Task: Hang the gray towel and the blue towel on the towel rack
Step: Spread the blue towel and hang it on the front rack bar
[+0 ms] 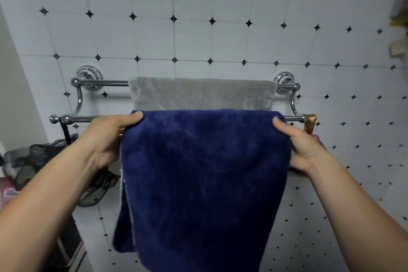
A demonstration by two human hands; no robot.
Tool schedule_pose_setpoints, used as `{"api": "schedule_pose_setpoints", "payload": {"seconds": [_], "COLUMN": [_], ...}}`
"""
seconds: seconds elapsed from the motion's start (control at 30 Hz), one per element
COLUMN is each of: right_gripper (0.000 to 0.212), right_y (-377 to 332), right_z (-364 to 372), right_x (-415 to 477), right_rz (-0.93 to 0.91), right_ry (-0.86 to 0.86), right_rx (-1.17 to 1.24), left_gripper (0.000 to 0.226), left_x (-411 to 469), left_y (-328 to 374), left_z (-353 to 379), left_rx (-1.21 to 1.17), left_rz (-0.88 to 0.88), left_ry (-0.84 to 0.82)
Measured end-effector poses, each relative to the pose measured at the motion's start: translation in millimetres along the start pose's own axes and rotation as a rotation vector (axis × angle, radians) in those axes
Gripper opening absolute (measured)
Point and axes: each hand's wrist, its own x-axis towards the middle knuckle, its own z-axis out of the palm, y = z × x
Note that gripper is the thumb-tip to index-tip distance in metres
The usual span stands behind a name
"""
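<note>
Blue towel (205, 183) hanging lengthwise down, top edge horizontal, in left hand (110, 139) and right hand (302, 146) grip

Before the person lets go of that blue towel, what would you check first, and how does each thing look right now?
1. Gray towel hung on the rear bar: ok.
2. Blue towel draped over the front bar: ok.
3. Left hand grip on the towel's left edge: ok.
4. Right hand grip on its right edge: ok.
5. Equal length hanging behind the bar: cannot tell, hidden.
6. Top fold level and unbunched: ok.
</note>
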Motion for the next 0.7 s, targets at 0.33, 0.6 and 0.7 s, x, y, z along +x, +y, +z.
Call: {"api": "schedule_pose_setpoints", "payload": {"seconds": [0.33, 0.6, 0.7], "right_gripper": [0.020, 0.012, 0.010], "right_y": [-30, -4, -5], "right_z": [-9, -20, -17], "right_x": [3, -3, 2], "right_rz": [-0.071, -0.096, -0.113], "right_ry": [0.263, 0.308, 0.276], "right_rx": [-0.055, -0.471, -0.470], "left_gripper": [0.008, 0.013, 0.015], "left_x": [2, 2, 4], "left_y": [13, -18, -18], "left_z": [-6, -7, -1], "left_rx": [0.067, 0.292, 0.335], "left_rz": [0.056, 0.155, 0.170], "left_ry": [0.178, 0.115, 0.169]}}
